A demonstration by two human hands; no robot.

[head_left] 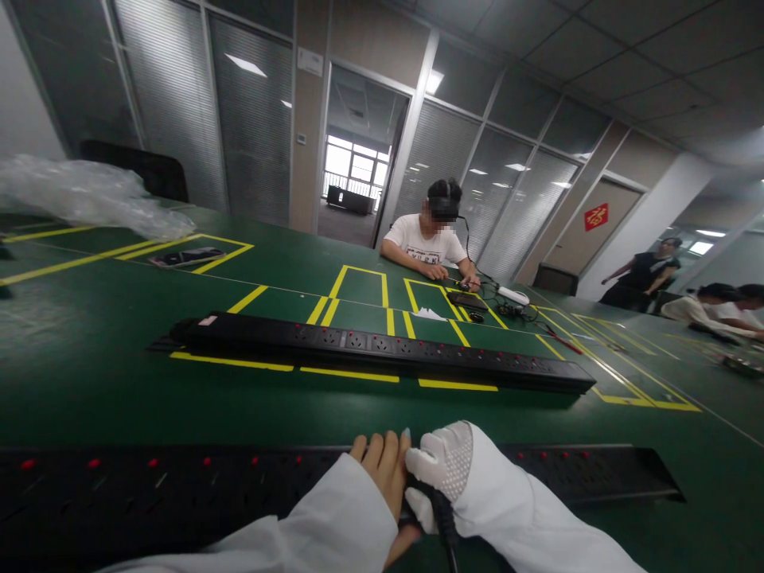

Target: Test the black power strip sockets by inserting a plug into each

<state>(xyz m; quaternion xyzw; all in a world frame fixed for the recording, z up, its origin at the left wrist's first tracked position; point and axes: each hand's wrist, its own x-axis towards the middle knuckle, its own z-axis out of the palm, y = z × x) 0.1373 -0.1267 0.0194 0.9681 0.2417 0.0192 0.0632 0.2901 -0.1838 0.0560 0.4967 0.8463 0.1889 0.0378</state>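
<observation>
A long black power strip (298, 485) with red indicator lights lies across the near edge of the green table. My bare left hand (382, 477) is laid over its middle, fingers together on the far side and thumb showing on the near side. Right beside it, my right hand (442, 469), in a white dotted glove, is closed around the end of a black power cord (445, 521). The cord's thick sleeve comes out below the glove and runs down out of view. Its plug end is hidden between the hands and the strip.
A second black power strip (370, 346) lies farther back, parallel to yellow tape lines. Clear plastic wrap (83, 195) and a phone (188, 256) are at left. Across the table (334, 410), a person (433, 239) handles small items near a white power strip (513, 296) and cables.
</observation>
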